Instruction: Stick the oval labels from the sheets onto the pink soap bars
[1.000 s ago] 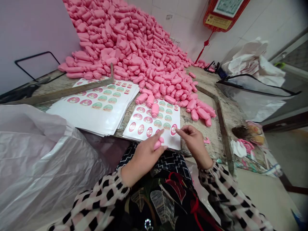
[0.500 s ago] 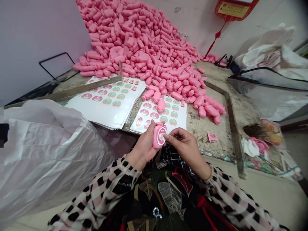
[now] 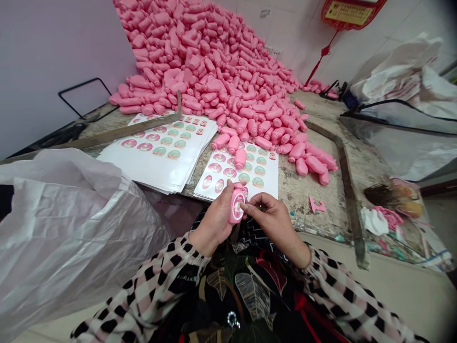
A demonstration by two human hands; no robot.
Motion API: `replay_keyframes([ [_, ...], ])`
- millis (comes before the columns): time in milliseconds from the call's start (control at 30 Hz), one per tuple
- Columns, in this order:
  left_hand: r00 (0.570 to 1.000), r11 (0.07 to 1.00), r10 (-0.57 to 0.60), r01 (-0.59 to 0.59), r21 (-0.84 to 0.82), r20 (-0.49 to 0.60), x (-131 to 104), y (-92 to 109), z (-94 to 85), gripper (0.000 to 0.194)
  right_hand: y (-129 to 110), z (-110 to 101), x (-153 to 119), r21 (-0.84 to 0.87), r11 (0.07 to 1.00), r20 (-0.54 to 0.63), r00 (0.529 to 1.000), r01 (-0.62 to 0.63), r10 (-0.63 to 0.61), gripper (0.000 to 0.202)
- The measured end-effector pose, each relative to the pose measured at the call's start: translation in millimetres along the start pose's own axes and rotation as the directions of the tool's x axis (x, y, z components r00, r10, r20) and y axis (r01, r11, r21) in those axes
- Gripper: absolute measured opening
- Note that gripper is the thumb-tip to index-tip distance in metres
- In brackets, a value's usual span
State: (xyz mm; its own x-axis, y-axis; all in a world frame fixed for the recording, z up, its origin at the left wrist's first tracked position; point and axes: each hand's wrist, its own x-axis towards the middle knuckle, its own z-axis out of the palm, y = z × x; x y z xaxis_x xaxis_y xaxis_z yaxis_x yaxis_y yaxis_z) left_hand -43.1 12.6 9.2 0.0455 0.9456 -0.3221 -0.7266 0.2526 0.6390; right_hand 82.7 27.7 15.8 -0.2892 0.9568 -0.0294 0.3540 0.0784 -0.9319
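Observation:
In front of my lap, my left hand [image 3: 213,221] is wrapped round a small pink plastic bottle [image 3: 234,217], its neck pointing away from me. An oval pink-and-white label [image 3: 237,206] with print covers the bottle's upper face. My right hand [image 3: 273,219] is closed in from the right, its thumb tip touching the label; its curled fingers are partly hidden beside the bottle. Just beyond my hands lies a sheet of oval pink and green stickers [image 3: 266,182], with a few pink bottles resting on its far part.
A great heap of pink bottles [image 3: 214,66] fills the back of the worn table [image 3: 293,190]. Another stack of sticker sheets [image 3: 153,169] lies left. Wooden strips [image 3: 344,176] run along the table. A white plastic sack [image 3: 78,228] stands left; a small pink piece [image 3: 317,205] lies right.
The bottle has turned slightly in my left hand, so its label looks narrower. My right thumb remains against the label. The view has shifted a little.

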Motion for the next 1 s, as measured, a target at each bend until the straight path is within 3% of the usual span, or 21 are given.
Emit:
replay_keyframes([
  [167, 0.999, 0.984, -0.051, 0.047, 0.173, 0.019, -4.3, 1.2, -1.8, 0.060, 2.8, -1.9, -2.7, -0.212, 0.976, 0.028, 0.998, 0.054, -0.050, 0.025],
  [267, 0.992, 0.955, -0.124, 0.110, 0.276, 0.034, -4.9, 1.8, -3.5, 0.065, -1.2, -7.1, -7.6, -0.414, 0.901, 0.060, 0.991, 0.132, -0.118, 0.026],
  [367, 0.984, 0.951, -0.175, 0.158, 0.265, 0.040, -3.2, 2.3, -3.7, 0.068, -4.3, -15.7, -12.4, -0.572, 0.801, 0.094, 0.984, 0.177, -0.150, 0.033],
  [433, 0.972, 0.957, -0.228, 0.211, 0.199, 0.065, -1.2, 2.1, -3.3, 0.069, -3.7, -21.7, -13.0, -0.599, 0.789, 0.075, 0.991, 0.133, -0.110, 0.038],
  [500, 0.961, 0.958, -0.262, 0.248, 0.148, 0.089, 0.7, 0.5, -2.7, 0.071, -1.5, -25.4, -11.3, -0.483, 0.875, 0.044, 0.999, 0.028, -0.008, 0.042],
  [567, 0.954, 0.951, -0.282, 0.265, 0.157, 0.098, 1.6, -2.6, -1.4, 0.073, 0.8, -24.9, -8.6, -0.185, 0.977, 0.070, 0.990, -0.105, 0.120, 0.043],
  [600, 0.951, 0.945, -0.292, 0.271, 0.182, 0.101, 1.4, -4.5, -0.3, 0.074, 1.8, -23.2, -7.4, 0.000, 0.985, 0.115, 0.979, -0.170, 0.169, 0.042],
  [667, 0.943, 0.931, -0.307, 0.270, 0.244, 0.126, -0.3, -7.9, 2.3, 0.074, 3.5, -18.3, -6.0, 0.310, 0.907, 0.229, 0.949, -0.284, 0.218, 0.036],
  [733, 0.938, 0.922, -0.299, 0.238, 0.305, 0.174, -3.0, -9.3, 4.7, 0.068, 5.6, -13.6, -6.2, 0.479, 0.803, 0.297, 0.926, -0.354, 0.232, 0.030],
  [800, 0.929, 0.911, -0.299, 0.209, 0.355, 0.220, -5.7, -8.7, 6.2, 0.065, 8.4, -10.7, -7.7, 0.563, 0.728, 0.307, 0.917, -0.391, 0.255, 0.028],
  [867, 0.910, 0.893, -0.331, 0.217, 0.393, 0.248, -7.5, -8.0, 6.9, 0.077, 11.4, -10.0, -10.0, 0.616, 0.676, 0.287, 0.914, -0.406, 0.287, 0.028],
  [1000, 0.872, 0.831, -0.402, 0.221, 0.510, 0.278, -7.9, -15.0, 6.2, 0.075, 17.6, -17.7, -15.7, 0.665, 0.656, 0.189, 0.931, -0.356, 0.313, 0.027],
])
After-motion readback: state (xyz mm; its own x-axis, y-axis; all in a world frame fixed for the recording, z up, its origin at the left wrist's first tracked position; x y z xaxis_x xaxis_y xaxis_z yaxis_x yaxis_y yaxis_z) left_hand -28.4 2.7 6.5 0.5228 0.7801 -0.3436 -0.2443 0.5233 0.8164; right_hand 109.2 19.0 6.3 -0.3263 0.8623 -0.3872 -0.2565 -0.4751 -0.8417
